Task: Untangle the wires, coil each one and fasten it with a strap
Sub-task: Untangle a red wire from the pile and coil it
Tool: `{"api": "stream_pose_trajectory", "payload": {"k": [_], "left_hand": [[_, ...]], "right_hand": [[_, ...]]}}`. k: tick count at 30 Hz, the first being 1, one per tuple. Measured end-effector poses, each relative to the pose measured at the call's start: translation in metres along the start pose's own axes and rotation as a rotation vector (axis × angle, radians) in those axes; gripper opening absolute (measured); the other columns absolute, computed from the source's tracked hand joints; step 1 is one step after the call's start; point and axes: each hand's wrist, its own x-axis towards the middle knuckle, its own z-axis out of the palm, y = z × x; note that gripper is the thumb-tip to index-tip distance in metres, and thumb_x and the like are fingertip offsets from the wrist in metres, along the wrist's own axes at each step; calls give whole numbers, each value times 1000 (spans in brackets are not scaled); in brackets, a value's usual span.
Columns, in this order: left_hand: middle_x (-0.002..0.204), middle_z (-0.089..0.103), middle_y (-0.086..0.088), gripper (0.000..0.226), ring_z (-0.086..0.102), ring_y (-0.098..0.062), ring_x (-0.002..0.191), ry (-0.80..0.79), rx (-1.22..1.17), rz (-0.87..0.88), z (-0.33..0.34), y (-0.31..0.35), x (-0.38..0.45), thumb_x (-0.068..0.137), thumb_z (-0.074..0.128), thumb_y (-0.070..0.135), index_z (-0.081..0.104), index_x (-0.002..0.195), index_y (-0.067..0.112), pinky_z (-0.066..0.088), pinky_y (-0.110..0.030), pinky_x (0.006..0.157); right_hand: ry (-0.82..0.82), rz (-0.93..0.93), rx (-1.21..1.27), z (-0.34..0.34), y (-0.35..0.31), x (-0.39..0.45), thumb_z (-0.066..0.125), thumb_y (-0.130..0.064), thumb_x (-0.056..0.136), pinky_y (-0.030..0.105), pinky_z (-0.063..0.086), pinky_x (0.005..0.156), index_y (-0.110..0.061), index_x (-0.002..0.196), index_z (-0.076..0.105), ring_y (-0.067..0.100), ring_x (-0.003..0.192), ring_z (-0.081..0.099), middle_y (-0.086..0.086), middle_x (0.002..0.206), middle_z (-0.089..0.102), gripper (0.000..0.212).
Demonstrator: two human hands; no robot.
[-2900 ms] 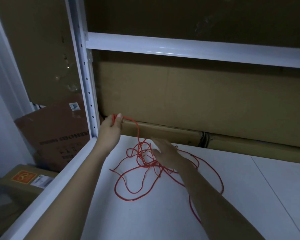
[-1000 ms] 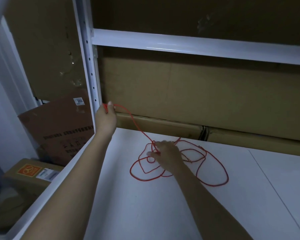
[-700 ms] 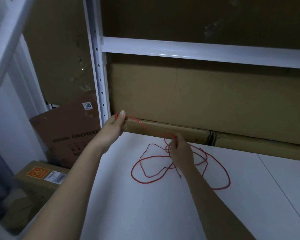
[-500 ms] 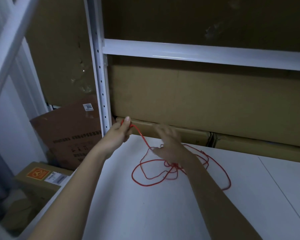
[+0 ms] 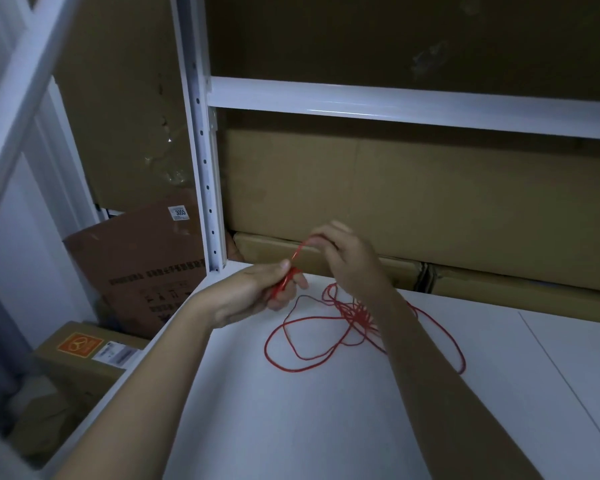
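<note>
Both hands pinch one red wire point(image 5: 312, 344): left hand point(image 5: 257, 292) gripping its end, right hand point(image 5: 347, 258) forming a loop. Coiling has begun; next, gather the tangled slack.

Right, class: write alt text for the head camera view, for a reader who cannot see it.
Two hands hold a thin red wire above a white shelf: the left hand grips a gathered section, the right hand pinches a strand just above it. The rest lies in loose tangled loops on the shelf, with cardboard boxes behind.

Red wire point(image 5: 302, 344) partly hidden behind right forearm; wire end buried inside left hand point(image 5: 257, 296).
</note>
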Motion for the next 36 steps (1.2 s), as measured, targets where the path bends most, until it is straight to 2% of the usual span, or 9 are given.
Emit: {"api": "stream_pose_trajectory", "payload": {"k": [3,7,10,13,15,19,25,31,36], "left_hand": [[53,34,6,40,28,-6,47,-49,-277,138,21,14,5,101,32,30,55,71,15,26,-18,49],[54,49,8,34,34,-4,40,562,-557,296,7,26,33,105,28,27,46,79,16,26,-17,49],[70,61,4,34,55,-10,55,758,270,142,-3,-4,41,105,26,26,51,86,14,41,-24,57],[81,60,-6,28,62,-28,81,406,1193,-22,3,-35,40,103,31,28,51,97,8,45,-31,69],[95,60,-12,36,59,-26,92,192,1285,-120,10,-36,34,104,27,33,53,105,8,43,-31,79],[54,46,1,59,39,-9,48,-113,560,-169,43,-21,16,100,21,50,51,62,17,35,-21,61],[57,54,4,44,41,-5,42,366,-548,237,45,-16,40,105,25,29,60,86,8,31,-17,52],[110,64,-3,34,64,-20,98,643,386,162,29,-49,65,105,24,30,50,107,8,53,-35,85],[107,69,-5,35,66,-24,93,511,902,87,19,-68,62,104,27,31,52,104,6,53,-39,83]], "right_hand": [[-104,207,342,28,2,-2,51,-21,95,29,42,70,-28,80,62,12,70,52,-5,72,57,20],[-377,332,103,62,16,-68,37,-27,103,18,35,56,-17,89,57,-2,49,43,-11,60,44,26],[-473,205,-224,58,15,-100,34,-29,103,29,51,69,-15,107,56,5,71,61,-3,79,64,26],[-392,71,-367,35,18,-91,38,-24,102,34,53,75,-15,113,58,22,83,65,6,93,68,25],[-236,19,-347,17,28,-81,45,-20,99,30,49,79,-10,112,65,24,87,65,8,97,70,25],[-112,38,-325,5,48,-68,42,-26,94,23,40,73,-9,96,70,21,89,61,4,94,68,33],[-207,283,-253,38,46,-84,42,-37,99,30,50,79,-22,121,51,14,90,61,-3,102,64,28],[-99,261,-179,35,45,-110,41,-24,101,20,40,87,-7,114,66,19,98,60,7,106,68,33],[-150,300,-191,28,47,-101,46,-35,99,30,48,79,-15,98,62,13,81,57,-1,87,62,26]]}}
